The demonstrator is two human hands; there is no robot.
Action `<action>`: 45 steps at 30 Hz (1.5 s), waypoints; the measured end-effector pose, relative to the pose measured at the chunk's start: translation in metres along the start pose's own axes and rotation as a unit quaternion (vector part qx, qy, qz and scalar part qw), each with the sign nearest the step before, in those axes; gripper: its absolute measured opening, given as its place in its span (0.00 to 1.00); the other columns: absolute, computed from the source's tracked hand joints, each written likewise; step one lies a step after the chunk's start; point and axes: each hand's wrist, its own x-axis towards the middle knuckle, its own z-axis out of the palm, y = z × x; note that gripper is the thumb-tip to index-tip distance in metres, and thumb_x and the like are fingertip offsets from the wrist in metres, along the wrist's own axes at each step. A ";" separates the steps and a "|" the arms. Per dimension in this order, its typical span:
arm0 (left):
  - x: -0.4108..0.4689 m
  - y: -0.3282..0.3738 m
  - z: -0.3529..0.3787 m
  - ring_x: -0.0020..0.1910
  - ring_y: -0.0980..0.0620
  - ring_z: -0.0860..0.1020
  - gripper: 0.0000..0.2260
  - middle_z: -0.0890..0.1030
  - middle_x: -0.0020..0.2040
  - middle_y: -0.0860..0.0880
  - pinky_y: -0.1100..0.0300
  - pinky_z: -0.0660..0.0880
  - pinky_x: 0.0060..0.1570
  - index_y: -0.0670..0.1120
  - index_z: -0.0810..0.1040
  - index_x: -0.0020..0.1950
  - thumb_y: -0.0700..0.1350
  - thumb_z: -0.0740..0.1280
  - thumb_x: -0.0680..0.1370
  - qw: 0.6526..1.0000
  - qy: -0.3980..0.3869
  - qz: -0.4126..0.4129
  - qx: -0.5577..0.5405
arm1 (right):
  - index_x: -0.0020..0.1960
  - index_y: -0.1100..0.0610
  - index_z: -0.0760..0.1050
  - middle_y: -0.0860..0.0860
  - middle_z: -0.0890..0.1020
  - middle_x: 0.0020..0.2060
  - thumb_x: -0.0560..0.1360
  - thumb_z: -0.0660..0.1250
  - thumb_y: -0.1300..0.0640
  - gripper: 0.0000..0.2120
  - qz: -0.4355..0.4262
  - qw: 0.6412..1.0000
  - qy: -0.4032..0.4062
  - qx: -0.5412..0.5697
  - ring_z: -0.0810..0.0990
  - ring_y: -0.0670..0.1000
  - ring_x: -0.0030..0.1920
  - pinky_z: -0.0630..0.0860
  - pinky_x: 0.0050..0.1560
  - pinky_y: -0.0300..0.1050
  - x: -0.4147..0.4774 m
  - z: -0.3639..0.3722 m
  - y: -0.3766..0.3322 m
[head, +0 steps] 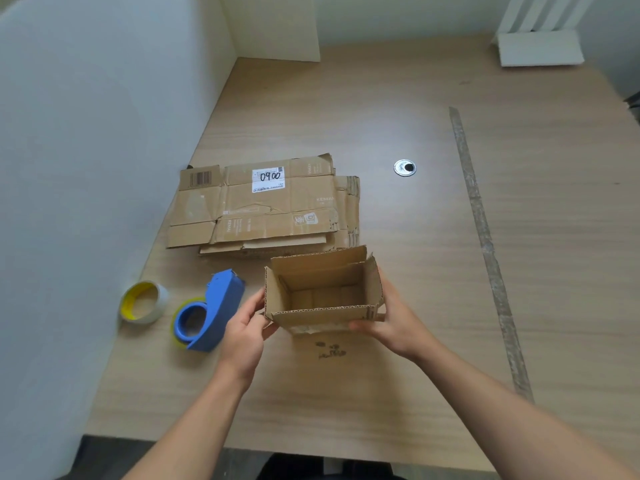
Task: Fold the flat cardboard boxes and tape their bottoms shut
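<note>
**First inspector:** What do we record for the task item?

**Second inspector:** We note one erected cardboard box (318, 317) near the front centre of the wooden table (381, 403), with its open top facing up towards the camera. Its top flaps stand upright and its floor flaps lie closed inside. We cannot tell whether the underside is taped, or whether the box rests on the table or is held just above it.

**First inspector:** And the grip?

**Second inspector:** Both hands hold it. The left hand (244, 332) grips the near left corner, with its fingers curled against the left wall. The right hand (394, 320) clasps the right wall, with its thumb laid along the lower front face. We cannot see its other fingers, which are hidden behind the box.

**First inspector:** What of the remaining stock?

**Second inspector:** We find a stack of flat cardboard boxes (263, 216) just beyond the erected one, close to the left partition. The top sheet carries a white label (268, 180) handwritten "0900" and a barcode (200, 178).

**First inspector:** And the tools?

**Second inspector:** A blue tape dispenser (216, 306) lies just left of the left hand. A separate roll of clear tape (143, 303) with a yellow core lies further left, apart from the dispenser.

**First inspector:** Anything on the surface itself?

**Second inspector:** We log a metal cable grommet (405, 167) to the right of the stack, a long worn strip (485, 244) running down the right side, and dark scribbles (330, 351) in front of the box.
</note>
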 end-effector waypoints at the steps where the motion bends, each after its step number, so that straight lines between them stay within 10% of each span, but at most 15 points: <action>1: -0.001 -0.001 -0.001 0.56 0.55 0.81 0.22 0.84 0.56 0.52 0.63 0.79 0.51 0.50 0.77 0.68 0.30 0.57 0.81 1.000 -0.011 -0.006 0.009 | 0.79 0.41 0.54 0.41 0.68 0.74 0.60 0.81 0.39 0.55 0.001 1.000 0.003 0.001 0.68 0.46 0.73 0.76 0.65 0.57 0.001 -0.001 0.002; 8: -0.001 -0.001 -0.002 0.58 0.55 0.80 0.29 0.83 0.57 0.54 0.55 0.74 0.61 0.54 0.71 0.73 0.34 0.64 0.74 0.991 -0.045 0.022 0.123 | 0.76 0.46 0.60 0.45 0.75 0.69 0.64 0.82 0.61 0.48 -0.001 0.999 -0.030 -0.017 0.74 0.48 0.69 0.73 0.68 0.52 0.006 -0.003 0.007; 16: 0.005 0.011 0.000 0.55 0.63 0.80 0.27 0.81 0.55 0.67 0.68 0.74 0.52 0.60 0.69 0.72 0.37 0.67 0.77 0.978 -0.068 0.072 0.185 | 0.73 0.47 0.66 0.53 0.75 0.65 0.57 0.86 0.45 0.49 0.014 0.999 0.032 0.021 0.75 0.54 0.67 0.75 0.64 0.61 0.000 -0.002 0.004; 24: 0.014 0.046 0.006 0.58 0.60 0.79 0.25 0.82 0.56 0.62 0.51 0.76 0.61 0.62 0.69 0.72 0.47 0.69 0.77 0.970 -0.126 0.121 0.171 | 0.70 0.42 0.68 0.40 0.79 0.60 0.58 0.82 0.43 0.43 0.000 0.979 0.199 0.031 0.76 0.41 0.63 0.77 0.63 0.53 -0.037 -0.005 -0.040; 32: 0.008 0.060 0.024 0.59 0.52 0.79 0.23 0.82 0.58 0.56 0.43 0.76 0.61 0.59 0.74 0.68 0.51 0.68 0.73 0.969 -0.154 0.161 0.109 | 0.62 0.40 0.76 0.38 0.83 0.54 0.72 0.77 0.54 0.22 -0.018 0.949 0.303 0.080 0.82 0.40 0.55 0.81 0.56 0.48 -0.060 0.011 -0.060; 45: 0.002 0.092 0.062 0.56 0.58 0.80 0.21 0.81 0.57 0.59 0.52 0.78 0.57 0.56 0.73 0.69 0.45 0.70 0.77 0.946 -0.195 0.229 0.120 | 0.67 0.45 0.74 0.42 0.84 0.53 0.71 0.77 0.57 0.27 -0.029 0.910 0.393 0.128 0.81 0.41 0.54 0.82 0.54 0.48 -0.072 -0.005 -0.063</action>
